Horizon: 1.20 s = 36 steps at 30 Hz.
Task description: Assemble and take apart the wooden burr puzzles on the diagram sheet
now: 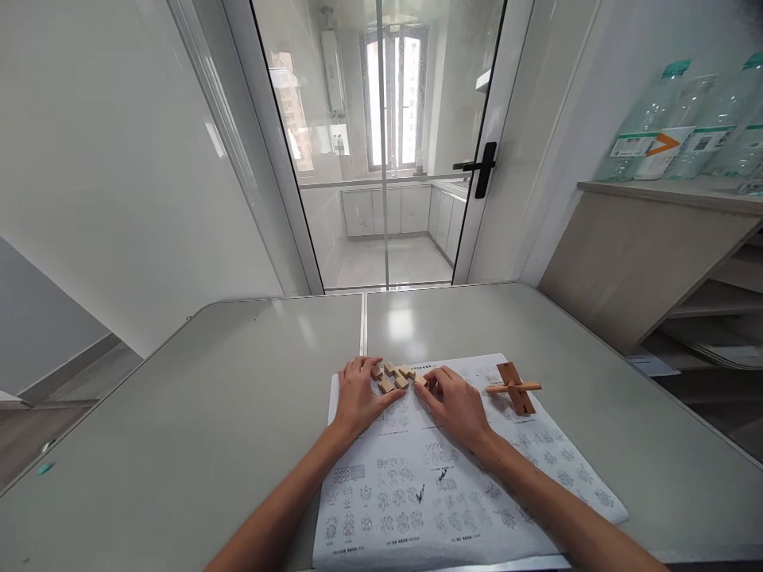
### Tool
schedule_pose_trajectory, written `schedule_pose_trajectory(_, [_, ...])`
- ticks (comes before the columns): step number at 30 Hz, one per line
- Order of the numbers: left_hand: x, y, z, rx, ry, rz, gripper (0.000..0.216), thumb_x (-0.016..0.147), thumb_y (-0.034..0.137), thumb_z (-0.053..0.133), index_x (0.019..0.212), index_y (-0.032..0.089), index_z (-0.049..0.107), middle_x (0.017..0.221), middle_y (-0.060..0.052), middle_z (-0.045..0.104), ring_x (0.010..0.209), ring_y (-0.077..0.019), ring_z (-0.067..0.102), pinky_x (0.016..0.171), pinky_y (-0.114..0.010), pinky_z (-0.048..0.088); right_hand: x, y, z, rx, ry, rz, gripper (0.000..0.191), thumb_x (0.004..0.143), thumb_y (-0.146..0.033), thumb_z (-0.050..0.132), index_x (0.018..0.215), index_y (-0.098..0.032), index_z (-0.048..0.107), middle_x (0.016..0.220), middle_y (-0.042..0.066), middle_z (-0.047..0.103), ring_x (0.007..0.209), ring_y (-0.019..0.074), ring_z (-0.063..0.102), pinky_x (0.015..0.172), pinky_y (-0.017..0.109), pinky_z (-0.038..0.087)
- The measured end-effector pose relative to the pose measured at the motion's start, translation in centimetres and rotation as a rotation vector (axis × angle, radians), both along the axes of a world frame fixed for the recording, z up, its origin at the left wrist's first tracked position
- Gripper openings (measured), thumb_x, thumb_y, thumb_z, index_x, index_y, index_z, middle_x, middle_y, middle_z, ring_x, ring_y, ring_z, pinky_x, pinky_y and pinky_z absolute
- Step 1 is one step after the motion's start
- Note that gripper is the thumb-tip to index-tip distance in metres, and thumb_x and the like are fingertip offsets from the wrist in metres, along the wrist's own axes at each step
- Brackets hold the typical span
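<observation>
Several small light wooden puzzle pieces (396, 376) lie together on a printed instruction sheet (417, 492) on a grey table (179, 413). My left hand (358, 397) rests on the sheet, its fingers curled against the left side of the pieces. My right hand (456, 404) lies at their right side, fingertips pinched on the rightmost piece. A darker wooden cross-shaped assembly (515, 387), with a round peg through it, lies on the sheet just right of my right hand, untouched.
A glass door (381, 143) with a black handle (484, 167) stands beyond the table's far edge. A shelf unit (668, 262) at the right carries plastic bottles (685, 119). The table has a seam (363, 326) down its middle.
</observation>
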State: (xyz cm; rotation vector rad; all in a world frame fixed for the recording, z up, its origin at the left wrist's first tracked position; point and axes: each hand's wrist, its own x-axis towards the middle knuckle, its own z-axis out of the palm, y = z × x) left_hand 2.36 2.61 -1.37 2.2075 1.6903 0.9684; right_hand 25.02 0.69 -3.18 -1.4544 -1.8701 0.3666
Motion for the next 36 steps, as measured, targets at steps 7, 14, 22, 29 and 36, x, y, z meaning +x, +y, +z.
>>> schedule_pose_trajectory(7, [0.29,-0.44,0.39,-0.011,-0.037,-0.044,0.062,0.078,0.041,0.093,0.13,0.028,0.063,0.129,-0.006,0.067,0.118,-0.0308,0.067,0.107,-0.05,0.049,0.09,-0.01,0.01,-0.018,0.009,0.094,0.028,0.105,-0.046,0.055,0.11,-0.023,0.07,0.102,0.008,0.074,0.085,0.0253,0.071,0.072,0.036,0.053])
schedule_pose_trajectory(14, [0.22,-0.17,-0.24,-0.037,-0.058,-0.102,0.071,0.077,0.038,0.094,0.138,0.029,0.059,0.14,-0.007,0.068,0.129,-0.0338,0.065,0.111,-0.053,0.049,0.04,0.01,0.04,-0.031,0.016,0.172,0.025,0.105,-0.038,0.056,0.119,-0.025,0.072,0.107,0.007,0.073,0.083,0.024,0.072,0.076,0.039,0.057])
schedule_pose_trajectory(22, [0.38,-0.37,0.23,-0.053,-0.045,-0.191,0.074,0.076,0.042,0.094,0.14,0.032,0.059,0.137,-0.007,0.071,0.128,-0.0348,0.065,0.112,-0.054,0.046,0.28,-0.1,0.0,-0.02,0.002,0.25,0.032,0.108,-0.036,0.051,0.13,-0.029,0.074,0.108,0.007,0.071,0.083,0.0228,0.07,0.077,0.039,0.058])
schedule_pose_trajectory(29, [0.39,-0.35,0.37,-0.097,-0.036,-0.234,0.069,0.077,0.043,0.092,0.139,0.032,0.062,0.128,-0.006,0.074,0.123,-0.0335,0.065,0.107,-0.051,0.05,0.52,-0.14,-0.05,0.002,-0.029,0.329,0.034,0.107,-0.03,0.052,0.132,-0.033,0.074,0.113,0.007,0.068,0.085,0.0213,0.068,0.078,0.036,0.056])
schedule_pose_trajectory(36, [0.3,-0.31,0.66,-0.087,-0.025,-0.299,0.066,0.079,0.048,0.09,0.138,0.033,0.064,0.128,-0.006,0.073,0.12,-0.0325,0.066,0.106,-0.05,0.052,0.47,-0.33,0.23,-0.012,-0.008,0.34,0.034,0.108,-0.03,0.051,0.131,-0.034,0.075,0.112,0.006,0.068,0.083,0.0201,0.067,0.077,0.035,0.056])
